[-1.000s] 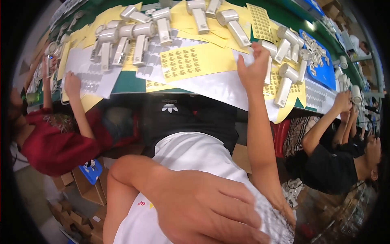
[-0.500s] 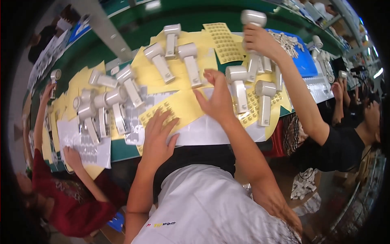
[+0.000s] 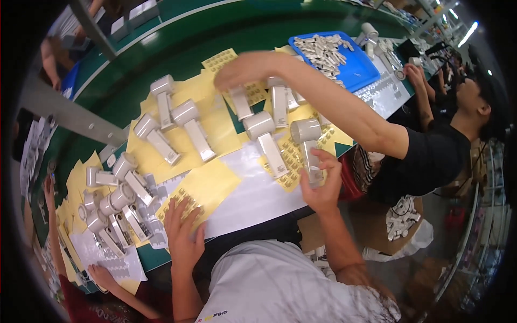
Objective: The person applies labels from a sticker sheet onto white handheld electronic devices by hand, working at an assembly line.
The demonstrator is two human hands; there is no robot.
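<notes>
My left hand (image 3: 183, 231) lies with fingers spread on a yellow sheet of small stickers (image 3: 215, 185), pressing its lower left corner. My right hand (image 3: 323, 185) is closed round the lower handle of a white hair-dryer-shaped device (image 3: 306, 132), thumb on one side and fingers on the other. That device lies on another sticker sheet (image 3: 291, 161), its barrel head pointing away from me. Just left of it lies a similar device (image 3: 258, 126). Under the left-hand sheet is a whitish sheet (image 3: 253, 194).
A co-worker's arm (image 3: 334, 102) reaches across from the right, its blurred hand over a white device (image 3: 239, 105). Further devices (image 3: 186, 114) lie left, with a cluster (image 3: 121, 196) beyond. A blue tray (image 3: 361, 70) holds small white parts. Another person's hand (image 3: 102, 277) rests at lower left.
The view has turned rightward. My right hand has moved from above the sheet to the device's handle and closed on it. The co-worker's hand has come down leftward with its device.
</notes>
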